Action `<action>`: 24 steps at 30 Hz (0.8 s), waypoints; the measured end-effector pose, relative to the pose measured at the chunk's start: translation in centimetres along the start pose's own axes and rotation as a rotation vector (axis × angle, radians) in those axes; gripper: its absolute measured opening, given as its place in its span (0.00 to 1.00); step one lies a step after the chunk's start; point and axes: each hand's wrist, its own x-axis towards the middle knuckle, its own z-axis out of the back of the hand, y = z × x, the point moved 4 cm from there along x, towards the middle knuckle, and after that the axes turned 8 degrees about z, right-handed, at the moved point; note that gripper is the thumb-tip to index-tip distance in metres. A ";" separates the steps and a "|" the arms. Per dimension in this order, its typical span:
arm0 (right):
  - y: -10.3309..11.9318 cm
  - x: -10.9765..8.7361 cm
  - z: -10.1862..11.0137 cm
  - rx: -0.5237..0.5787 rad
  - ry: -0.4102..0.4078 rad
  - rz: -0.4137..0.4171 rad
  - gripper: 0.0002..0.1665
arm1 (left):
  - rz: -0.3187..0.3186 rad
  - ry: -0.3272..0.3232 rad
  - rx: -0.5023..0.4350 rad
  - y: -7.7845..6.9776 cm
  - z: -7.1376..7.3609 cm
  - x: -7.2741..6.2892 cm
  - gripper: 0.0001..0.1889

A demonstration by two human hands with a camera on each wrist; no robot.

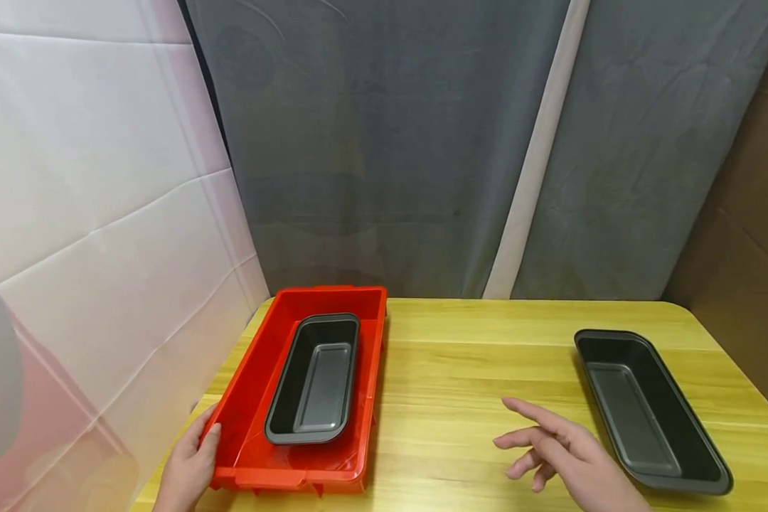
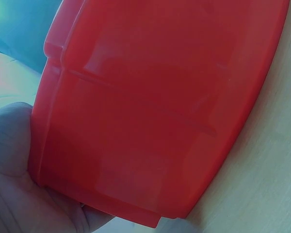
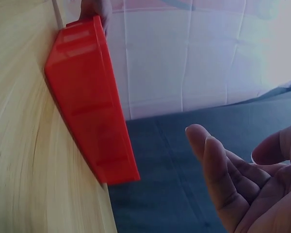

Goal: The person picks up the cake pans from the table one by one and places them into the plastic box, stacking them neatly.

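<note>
On the left side of the table (image 1: 461, 370), a red tray (image 1: 262, 478) is placed lengthwise, with its short ends turned to near and far and its far end seen close to the table's far edge. Its near left corner is gripped by the left hand (image 1: 188, 462); the thumb is laid at the rim, and the other fingers are partly hidden by the outer wall. In the left wrist view, most of the space is taken up by that smooth red wall.

Inside the tray, a dark loaf pan (image 1: 325, 387) is held upright, its long sides roughly in line with the tray's.

To the right of the tray, the right hand (image 1: 566, 455) is held in the air with its fingers loosely spread and bent a little, the thumb kept apart from them. Just beyond it, on the right side of the table, a second dark pan (image 1: 636, 419) is set upright, with its near end angled to the right.

Behind the table, a grey curtain (image 1: 384, 156) is crossed by a pale strip (image 1: 537, 156). The left side is closed off by a white cloth (image 1: 102, 163), the right by a brown panel (image 1: 742, 235).
</note>
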 end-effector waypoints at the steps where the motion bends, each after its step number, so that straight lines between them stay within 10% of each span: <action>1: -0.1 -0.2 0.4 0.002 -0.003 -0.016 0.26 | -0.003 0.000 0.000 0.0 0.0 0.0 0.26; 15: -1.5 -3.4 5.1 -0.162 -0.120 -0.137 0.25 | -0.009 0.018 -0.002 0.0 0.0 0.1 0.26; 24: -1.9 -6.0 8.3 -0.513 -0.428 -0.370 0.34 | -0.007 0.003 -0.002 0.0 -0.1 0.1 0.26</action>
